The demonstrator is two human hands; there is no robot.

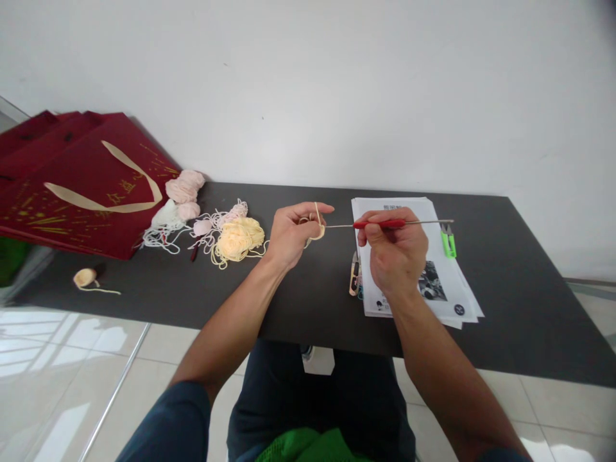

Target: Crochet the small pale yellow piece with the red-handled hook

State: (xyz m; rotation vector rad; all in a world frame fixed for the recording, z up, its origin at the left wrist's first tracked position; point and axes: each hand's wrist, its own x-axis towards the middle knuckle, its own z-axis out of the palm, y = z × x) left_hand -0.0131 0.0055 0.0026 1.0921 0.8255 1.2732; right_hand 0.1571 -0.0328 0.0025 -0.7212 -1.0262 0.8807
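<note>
My left hand (294, 232) pinches a small piece of pale yellow crochet work (316, 232), with a strand of the yarn looped over its raised index finger. In my right hand (397, 250) is a crochet hook (385, 224) with a red handle, gripped like a pen. The hook's thin metal shaft points left and its tip meets the yellow piece. Its other metal end sticks out to the right. Left of my left hand lies a ball of pale yellow yarn (237, 239), whose strand runs towards that hand. My left fingers partly hide the crochet piece.
Printed sheets (407, 301) lie under my right hand, with green thread snips (448, 242) at their right and another small cutter (354, 273) at their left. Pink yarn (185, 186), white yarn (166, 221) and a small yarn ball (85, 277) lie leftward, near dark red bags (81, 173).
</note>
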